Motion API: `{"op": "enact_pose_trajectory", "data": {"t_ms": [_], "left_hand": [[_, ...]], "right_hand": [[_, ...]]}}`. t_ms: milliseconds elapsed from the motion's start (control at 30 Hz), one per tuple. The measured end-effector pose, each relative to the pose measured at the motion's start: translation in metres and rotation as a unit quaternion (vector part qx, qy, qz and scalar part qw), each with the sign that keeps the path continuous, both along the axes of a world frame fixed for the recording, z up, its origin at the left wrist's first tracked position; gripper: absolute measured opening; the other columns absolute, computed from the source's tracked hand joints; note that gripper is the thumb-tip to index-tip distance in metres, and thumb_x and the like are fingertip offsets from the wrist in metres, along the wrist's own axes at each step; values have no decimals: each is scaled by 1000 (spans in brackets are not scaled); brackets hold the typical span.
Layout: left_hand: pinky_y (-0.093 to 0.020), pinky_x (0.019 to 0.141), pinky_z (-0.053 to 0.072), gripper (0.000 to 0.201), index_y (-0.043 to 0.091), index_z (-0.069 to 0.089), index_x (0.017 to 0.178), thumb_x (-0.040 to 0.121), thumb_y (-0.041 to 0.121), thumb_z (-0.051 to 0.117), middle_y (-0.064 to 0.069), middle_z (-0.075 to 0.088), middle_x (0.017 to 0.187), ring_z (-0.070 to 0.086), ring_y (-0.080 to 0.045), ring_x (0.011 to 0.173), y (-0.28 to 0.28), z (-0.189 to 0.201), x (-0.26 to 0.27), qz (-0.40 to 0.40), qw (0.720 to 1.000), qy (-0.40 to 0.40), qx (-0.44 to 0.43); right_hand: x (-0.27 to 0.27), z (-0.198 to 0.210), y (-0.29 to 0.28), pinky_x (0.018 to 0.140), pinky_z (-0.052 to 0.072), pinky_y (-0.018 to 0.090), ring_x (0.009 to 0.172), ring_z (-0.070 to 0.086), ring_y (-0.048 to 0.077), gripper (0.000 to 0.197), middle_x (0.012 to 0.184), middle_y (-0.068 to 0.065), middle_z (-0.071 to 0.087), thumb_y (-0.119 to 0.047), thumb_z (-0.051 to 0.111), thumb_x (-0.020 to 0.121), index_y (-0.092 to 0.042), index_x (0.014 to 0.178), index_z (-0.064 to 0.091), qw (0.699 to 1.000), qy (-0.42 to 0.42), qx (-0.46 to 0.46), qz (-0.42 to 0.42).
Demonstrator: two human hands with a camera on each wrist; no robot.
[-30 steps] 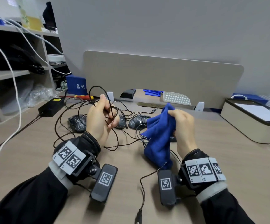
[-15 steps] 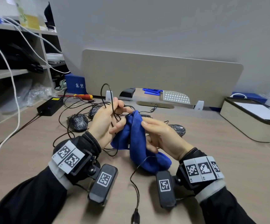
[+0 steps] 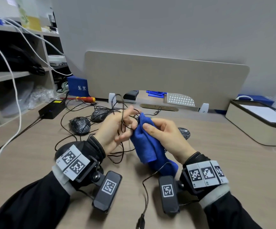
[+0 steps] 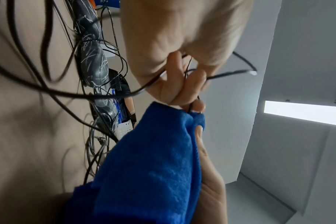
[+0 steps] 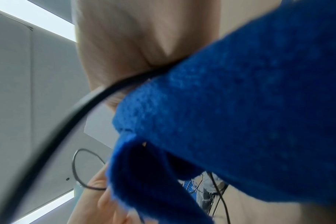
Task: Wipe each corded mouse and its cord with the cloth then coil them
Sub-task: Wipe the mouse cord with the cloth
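**deskrat:** Compared with a second back, the right hand (image 3: pixel 163 138) has swung the blue cloth (image 3: pixel 148 146) over from off to the right, so it now sits right against the left hand (image 3: pixel 115 129). Both are up off the desk (image 3: pixel 216 162), roughly centre.

**cablenerd:** So wiping the cord, not the mouse?

**deskrat:** Looks that way to me. Left fingers are curled round a few loops of thin black cord (image 3: pixel 122 123), and in the left wrist view a strand runs straight into the cloth's top fold. Right thumb and fingers pinch the cloth shut around it. The plug end (image 3: pixel 140 223) dangles near the front edge.

**cablenerd:** Which mouse is it?

**deskrat:** Can't tell. Two patterned mice (image 3: pixel 80 126) sit to the left in the tangle, another (image 3: pixel 184 133) peeks out behind the right hand.

**cablenerd:** Next move?

**deskrat:** My guess: keep the pinch snug, slide the cloth along the cord while the left hand feeds slack, and don't snag the other cords.
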State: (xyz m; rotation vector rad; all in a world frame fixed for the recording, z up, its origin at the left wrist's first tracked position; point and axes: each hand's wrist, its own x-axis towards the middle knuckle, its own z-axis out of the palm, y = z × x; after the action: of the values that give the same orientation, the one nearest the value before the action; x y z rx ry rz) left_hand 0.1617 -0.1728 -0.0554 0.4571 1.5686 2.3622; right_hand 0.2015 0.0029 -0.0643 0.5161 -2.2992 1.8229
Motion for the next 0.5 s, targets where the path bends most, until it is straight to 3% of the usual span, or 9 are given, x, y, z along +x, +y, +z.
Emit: {"op": "enact_pose_trajectory", "data": {"t_ms": [100, 233, 300, 400, 500], "left_hand": [[-12, 31, 15, 27, 11, 60, 74, 99, 20, 52, -3, 41, 61, 25, -5, 32, 1, -3, 0, -7, 999, 33, -20], [-13, 30, 19, 22, 2, 67, 96, 96, 22, 56, 0, 51, 63, 30, -5, 35, -1, -3, -1, 14, 999, 40, -20], [-13, 32, 22, 27, 0, 69, 97, 87, 25, 64, 0, 48, 60, 31, -5, 41, 1, -4, 1, 30, 998, 58, -22], [-13, 33, 21, 18, -1, 65, 94, 89, 16, 64, 1, 47, 58, 29, -5, 41, 3, -3, 0, 90, 992, 89, 9], [-12, 33, 15, 11, 7, 61, 90, 98, 13, 55, 3, 48, 61, 27, -3, 36, -7, 1, -8, 125, 987, 61, 79]], "right_hand": [[1, -1, -4, 78, 52, 20, 87, 66, 7, 20, 92, -4, 73, -9, 51, 102, -10, 102, 71, 999, -17, 0, 32], [3, -1, -5, 70, 50, 15, 80, 66, 3, 20, 86, -7, 72, -8, 48, 104, -8, 104, 68, 997, -45, -5, 62], [4, 1, -5, 61, 48, 12, 70, 64, 0, 20, 79, -8, 70, -9, 48, 104, -5, 105, 67, 997, -56, -7, 57], [3, 1, -4, 39, 29, 14, 42, 41, 1, 21, 57, -9, 51, -14, 47, 105, -4, 100, 64, 997, -76, -1, 18], [-3, -3, 1, 37, 19, 19, 38, 28, 8, 24, 58, 1, 41, -22, 48, 105, -5, 95, 62, 994, -102, 3, -35]]}}
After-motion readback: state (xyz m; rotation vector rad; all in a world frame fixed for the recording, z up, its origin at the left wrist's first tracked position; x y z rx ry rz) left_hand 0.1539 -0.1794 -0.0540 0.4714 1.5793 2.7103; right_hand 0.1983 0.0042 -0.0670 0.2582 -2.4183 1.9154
